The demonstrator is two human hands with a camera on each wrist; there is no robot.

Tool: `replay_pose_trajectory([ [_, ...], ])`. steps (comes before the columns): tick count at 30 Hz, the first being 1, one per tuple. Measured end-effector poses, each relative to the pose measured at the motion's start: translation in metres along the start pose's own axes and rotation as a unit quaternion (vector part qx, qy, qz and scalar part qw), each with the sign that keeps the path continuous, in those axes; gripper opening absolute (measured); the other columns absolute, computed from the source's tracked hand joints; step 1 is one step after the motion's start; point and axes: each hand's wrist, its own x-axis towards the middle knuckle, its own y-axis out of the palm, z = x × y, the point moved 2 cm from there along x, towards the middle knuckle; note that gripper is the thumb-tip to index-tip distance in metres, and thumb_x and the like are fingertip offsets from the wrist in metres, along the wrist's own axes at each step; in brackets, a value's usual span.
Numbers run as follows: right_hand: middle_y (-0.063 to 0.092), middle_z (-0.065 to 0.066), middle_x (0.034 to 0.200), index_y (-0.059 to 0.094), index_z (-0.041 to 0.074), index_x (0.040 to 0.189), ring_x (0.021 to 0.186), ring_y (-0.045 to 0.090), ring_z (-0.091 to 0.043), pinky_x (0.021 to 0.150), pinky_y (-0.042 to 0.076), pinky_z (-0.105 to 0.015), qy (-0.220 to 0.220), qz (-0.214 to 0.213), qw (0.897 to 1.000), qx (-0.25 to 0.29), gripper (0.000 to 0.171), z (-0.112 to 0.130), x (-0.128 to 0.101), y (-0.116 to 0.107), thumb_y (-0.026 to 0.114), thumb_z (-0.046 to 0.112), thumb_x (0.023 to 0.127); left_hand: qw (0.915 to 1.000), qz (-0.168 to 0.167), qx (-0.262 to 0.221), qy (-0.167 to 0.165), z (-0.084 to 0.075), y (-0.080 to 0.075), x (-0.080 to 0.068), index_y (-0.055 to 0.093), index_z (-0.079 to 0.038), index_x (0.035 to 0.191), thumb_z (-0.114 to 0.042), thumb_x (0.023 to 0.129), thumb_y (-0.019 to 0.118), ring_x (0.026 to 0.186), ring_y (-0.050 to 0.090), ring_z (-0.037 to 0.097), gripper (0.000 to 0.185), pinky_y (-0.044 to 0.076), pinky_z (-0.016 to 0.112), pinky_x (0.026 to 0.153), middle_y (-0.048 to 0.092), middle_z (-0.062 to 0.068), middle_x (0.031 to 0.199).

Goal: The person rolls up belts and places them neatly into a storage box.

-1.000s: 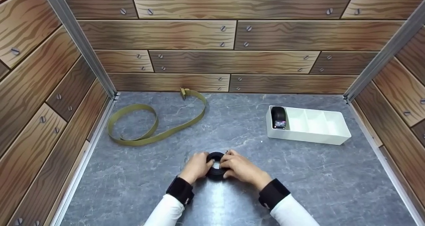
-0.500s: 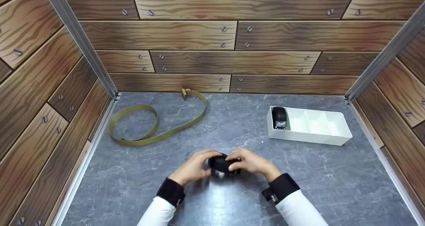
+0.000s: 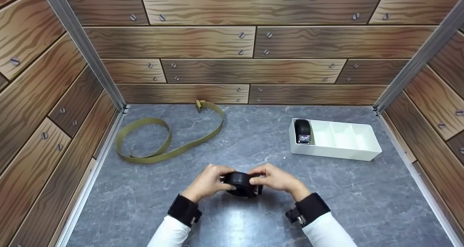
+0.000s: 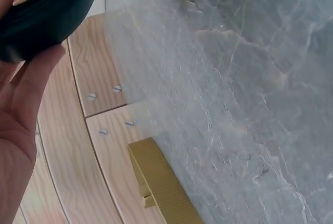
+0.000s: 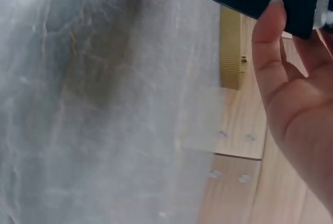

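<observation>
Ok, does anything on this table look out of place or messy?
Only the olive belt: it sprawls unrolled in loose loops at the far left, while one rolled belt sits in the white tray and both hands grip another black roll.

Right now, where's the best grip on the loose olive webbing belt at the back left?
Probably the straight run of the olive webbing belt facing the hands: it lies flat on the grey stone-look tabletop, apart from the wall. Come from above, pinching across its width; the buckle end sits against the back wall.

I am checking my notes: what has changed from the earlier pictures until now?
Both hands, left hand and right hand, turned the rolled black belt from lying flat to its side and lifted it slightly, keeping their grip. The olive belt and white tray stayed put.
</observation>
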Motion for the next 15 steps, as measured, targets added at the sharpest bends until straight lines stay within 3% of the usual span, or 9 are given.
replay_pose_trajectory([
  [4,0.069,-0.006,0.117,0.065,0.005,0.126,0.100,0.064,-0.017,0.086,0.050,-0.035,-0.003,-0.030,0.996,-0.085,0.035,0.015,-0.001,0.002,0.060,0.025,0.098,0.9984,-0.001,-0.045,-0.033,0.004,-0.006,-0.001,0.075,-0.016,0.108,-0.020,0.076,0.085,0.089,0.068,0.008,0.034,0.054,0.025,0.077,0.072,-0.007,0.099],
  [8,0.064,-0.005,0.127,0.058,0.009,0.135,0.110,0.062,-0.022,0.091,0.050,-0.042,-0.052,-0.051,0.988,-0.138,0.050,0.030,-0.002,0.006,0.066,0.033,0.093,0.9944,-0.001,-0.085,-0.063,0.007,-0.011,-0.002,0.075,-0.013,0.110,-0.020,0.074,0.086,0.090,0.070,0.013,0.038,0.055,0.026,0.074,0.073,-0.003,0.101],
  [12,0.060,-0.003,0.134,0.054,0.011,0.139,0.117,0.059,-0.021,0.097,0.046,-0.041,-0.113,-0.053,0.974,-0.192,0.059,0.038,-0.001,0.012,0.073,0.031,0.087,0.9917,0.001,-0.107,-0.071,0.007,-0.013,-0.003,0.075,-0.012,0.109,-0.018,0.073,0.087,0.090,0.070,0.014,0.039,0.056,0.027,0.073,0.073,-0.002,0.102],
  [15,0.060,-0.002,0.132,0.056,0.015,0.139,0.117,0.059,-0.020,0.097,0.047,-0.039,-0.123,-0.051,0.966,-0.223,0.056,0.040,-0.001,0.016,0.074,0.027,0.087,0.9917,0.007,-0.108,-0.070,0.007,-0.013,-0.003,0.075,-0.013,0.110,-0.019,0.072,0.088,0.090,0.070,0.012,0.040,0.056,0.027,0.073,0.073,-0.003,0.103],
])
